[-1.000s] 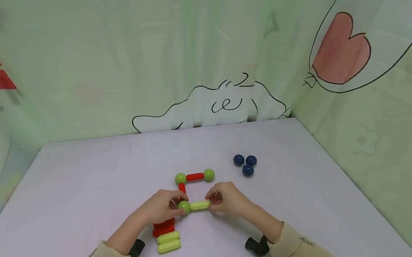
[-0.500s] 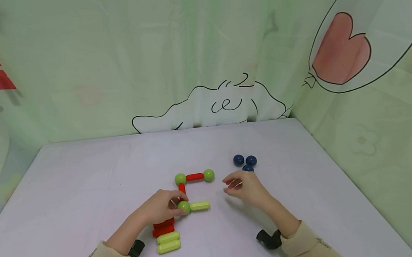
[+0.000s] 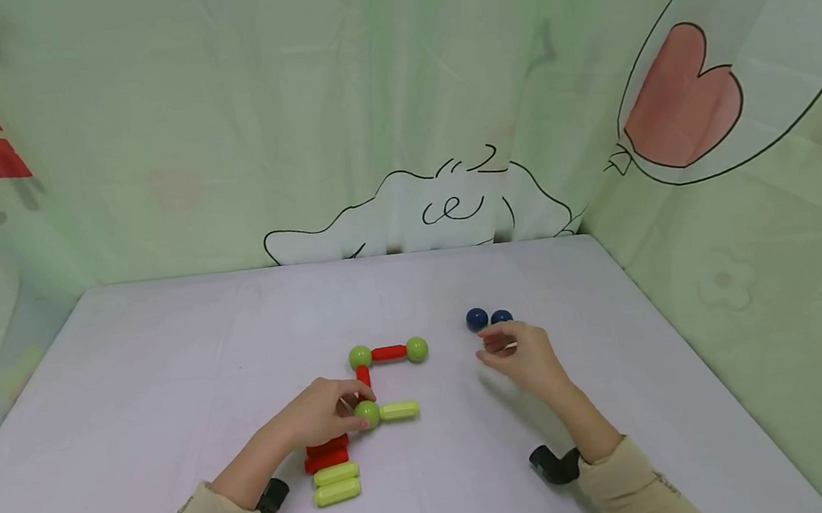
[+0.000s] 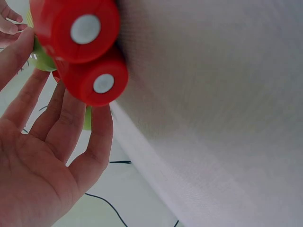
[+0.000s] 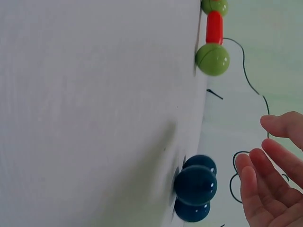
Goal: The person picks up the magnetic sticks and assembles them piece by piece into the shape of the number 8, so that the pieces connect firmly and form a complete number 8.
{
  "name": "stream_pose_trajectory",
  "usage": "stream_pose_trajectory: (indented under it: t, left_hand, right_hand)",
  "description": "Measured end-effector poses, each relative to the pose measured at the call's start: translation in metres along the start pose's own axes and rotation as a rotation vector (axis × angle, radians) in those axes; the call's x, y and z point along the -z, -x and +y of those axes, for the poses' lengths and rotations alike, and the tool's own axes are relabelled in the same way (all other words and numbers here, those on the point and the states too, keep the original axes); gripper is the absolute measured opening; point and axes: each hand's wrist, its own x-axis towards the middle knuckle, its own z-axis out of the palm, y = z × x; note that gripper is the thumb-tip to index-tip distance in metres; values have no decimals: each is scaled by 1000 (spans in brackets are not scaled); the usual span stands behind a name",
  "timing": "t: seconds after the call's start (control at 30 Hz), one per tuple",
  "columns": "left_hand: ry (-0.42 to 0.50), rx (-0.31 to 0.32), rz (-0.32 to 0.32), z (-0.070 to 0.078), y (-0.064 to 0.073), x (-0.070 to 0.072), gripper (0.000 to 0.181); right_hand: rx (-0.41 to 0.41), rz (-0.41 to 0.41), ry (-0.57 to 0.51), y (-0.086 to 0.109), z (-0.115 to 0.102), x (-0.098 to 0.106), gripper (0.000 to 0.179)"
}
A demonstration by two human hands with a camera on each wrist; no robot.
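Observation:
My left hand [image 3: 325, 412] pinches a green ball [image 3: 368, 414] between thumb and forefinger. From that ball a yellow-green magnetic rod [image 3: 400, 411] points right. A red rod [image 3: 363, 375] runs away from it to a second green ball [image 3: 361, 357]; another red rod [image 3: 389, 352] links that one to a third green ball [image 3: 417, 349]. My right hand [image 3: 530, 358] hovers by the dark blue balls [image 5: 195, 185], fingers loosely bent and holding nothing. In the head view it hides one of them. Loose red rods [image 4: 87, 56] with silvery ends lie close by my left hand.
Two yellow-green rods [image 3: 337, 482] lie side by side nearer me, below the loose red rods [image 3: 327, 460]. The white-covered table [image 3: 187, 347] meets a printed green curtain [image 3: 306, 117] at the back. Black wrist cameras [image 3: 556, 465] sit under the sleeves.
My right hand has let go of the yellow-green rod and moved right and away from me to the blue balls. The left hand stays on its green ball.

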Motion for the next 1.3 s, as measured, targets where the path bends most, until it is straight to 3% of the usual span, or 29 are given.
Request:
stream_pose_trajectory:
  t: [0.3, 0.7, 1.0, 1.3]
  left_hand:
    - [-2, 3, 3, -1, 0, 0, 24]
    - [-27, -13, -24, -4, -2, 2, 20]
    - [-31, -2, -38, -4, -2, 4, 19]
    - [-24, -16, -37, -2, -2, 4, 19]
  right_hand:
    - [-17, 43, 80, -9, 17, 9, 31]
    - [-137, -35, 138, -19, 27, 10, 34]
    - [-161, -133, 170, -23, 25, 11, 29]
    - [-170, -181, 133, -20, 22, 8, 29]
